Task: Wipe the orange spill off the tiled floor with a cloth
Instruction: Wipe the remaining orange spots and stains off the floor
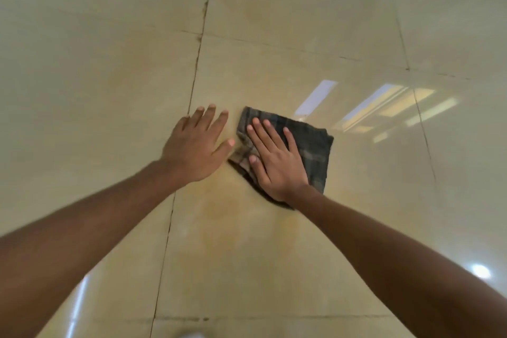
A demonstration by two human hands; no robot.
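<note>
Beneath spread fingers (pixel 270 135) of the right hand (pixel 277 166), folded cloth (pixel 315 145); left hand (pixel 196 147) splayed beside.

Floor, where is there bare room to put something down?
Free: the floor tiles left of the dark seam, the tiles beyond the cloth, and the shiny tile to its right. Crowded: the middle, where the left hand is beside the cloth, the right hand presses on it, and an orange smear spreads nearer you.

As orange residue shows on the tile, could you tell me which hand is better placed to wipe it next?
The right hand: it lies flat on the plaid cloth, beyond the orange smear, so pulling back would likely sweep it. The left hand is open over bare tile.
</note>
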